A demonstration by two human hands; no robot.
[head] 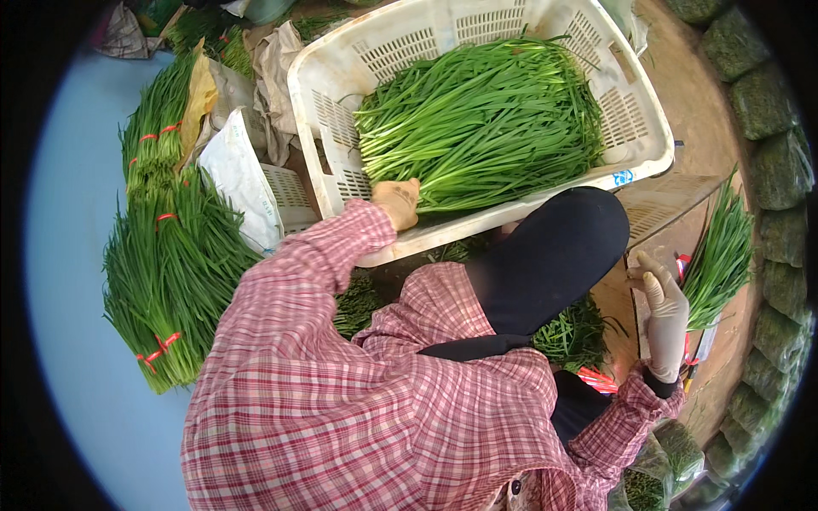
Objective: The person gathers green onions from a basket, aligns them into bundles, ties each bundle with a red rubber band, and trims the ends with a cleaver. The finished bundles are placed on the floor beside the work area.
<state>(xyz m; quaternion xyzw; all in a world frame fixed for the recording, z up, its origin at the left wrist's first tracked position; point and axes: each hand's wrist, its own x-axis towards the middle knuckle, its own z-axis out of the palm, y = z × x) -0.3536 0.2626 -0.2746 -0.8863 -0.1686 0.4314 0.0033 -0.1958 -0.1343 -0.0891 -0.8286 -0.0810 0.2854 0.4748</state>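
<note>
A white plastic crate (305,96) holds a large heap of green garlic chives (479,121). My left hand (397,203), in a tan glove, reaches over the crate's near left rim with its fingers closed around pale stem ends. My right hand (661,313), in a cream glove, is raised at the right with fingers apart and nothing in it. Just beyond it lies a smaller bunch of chives (716,255) on a brown surface. A blade-like metal tool (707,342) shows partly beneath that bunch, near red ties.
Chive bundles tied with red bands (172,274) are piled on a blue surface (70,243) at left. A white sack (239,179) stands beside them. Plastic-wrapped green bundles (776,172) line the far right. Loose greens (569,338) and red strips (597,380) lie by my legs.
</note>
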